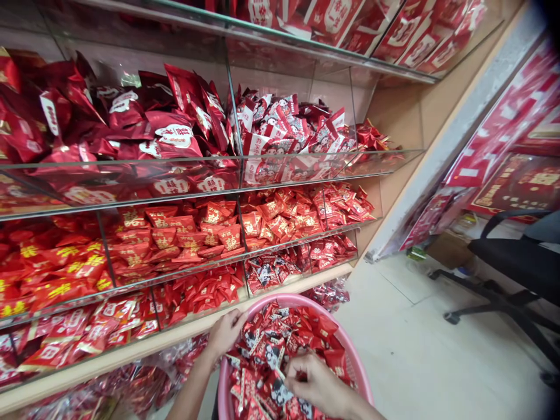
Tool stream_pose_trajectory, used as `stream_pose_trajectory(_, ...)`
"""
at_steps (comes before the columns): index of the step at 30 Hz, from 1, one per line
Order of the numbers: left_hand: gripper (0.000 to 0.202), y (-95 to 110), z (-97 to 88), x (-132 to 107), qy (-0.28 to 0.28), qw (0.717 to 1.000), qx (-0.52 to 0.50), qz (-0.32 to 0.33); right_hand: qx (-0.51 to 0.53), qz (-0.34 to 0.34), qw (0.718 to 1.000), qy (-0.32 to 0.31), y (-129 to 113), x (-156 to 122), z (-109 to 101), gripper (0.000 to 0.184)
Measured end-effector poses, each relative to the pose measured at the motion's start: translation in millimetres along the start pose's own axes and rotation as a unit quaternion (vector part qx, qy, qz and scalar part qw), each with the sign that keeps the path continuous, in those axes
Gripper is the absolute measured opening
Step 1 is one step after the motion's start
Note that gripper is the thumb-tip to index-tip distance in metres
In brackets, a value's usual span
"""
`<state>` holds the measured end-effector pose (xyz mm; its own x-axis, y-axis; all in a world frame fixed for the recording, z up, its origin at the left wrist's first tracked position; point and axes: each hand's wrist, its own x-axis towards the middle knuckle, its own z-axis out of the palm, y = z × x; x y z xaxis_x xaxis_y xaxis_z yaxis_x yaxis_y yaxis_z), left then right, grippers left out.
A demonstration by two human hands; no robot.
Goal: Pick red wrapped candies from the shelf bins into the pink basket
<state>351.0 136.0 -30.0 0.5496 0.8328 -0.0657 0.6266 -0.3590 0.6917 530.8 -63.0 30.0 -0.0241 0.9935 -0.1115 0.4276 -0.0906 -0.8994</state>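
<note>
A pink plastic basket (356, 350) filled with small red candy packets (266, 326) stands in front of me, below the shelves. My left hand (226, 333) is at its left rim, fingers curled over the edge. Over the heap, my right hand (312, 379) has its fingers bent into a pinch, with the fingertips at the edge of a red and white candy packet (279, 389). Part of that packet is hidden by the fingers. Some packets in the basket carry grey cartoon figures; others on the right side are plainer red.
Glass-divided shelves (245, 189) of red and gold packets rise ahead and to the left. Plastic-wrapped bags (144, 382) lie under the bottom shelf. A black wheeled chair (516, 262) stands at the right on the pale tiled floor (402, 344). Red decorations (503, 128) hang beyond the shelf's end.
</note>
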Motion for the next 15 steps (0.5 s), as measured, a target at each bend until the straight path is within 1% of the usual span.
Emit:
stream_pose_trajectory(2, 0.036, 0, -0.1, 0, 0.000, 1.000, 0.000, -0.001, -0.059, 0.014, 0.998, 0.025, 0, 0, -2, 0.020)
stream_pose_trajectory(4, 0.037, 0, -0.1, -1, 0.000, 1.000, -0.001, -0.003, -0.104, 0.020, 0.992, 0.063, -1, 3, -8, 0.029)
stream_pose_trajectory(7, 0.039, -1, 0.3, -1, -0.001, 1.000, -0.003, -0.003, -0.121, 0.010, 0.986, 0.114, -1, 16, -26, 0.039)
stream_pose_trajectory(11, 0.042, -1, 1.4, 0, 0.002, 1.000, -0.005, -0.004, -0.116, -0.025, 0.978, 0.170, -1, 49, -54, 0.040)
stream_pose_trajectory(15, 0.043, 3, 0.3, -1, 0.001, 1.000, -0.005, -0.012, -0.125, -0.042, 0.968, 0.212, 1, 96, -72, 0.031)
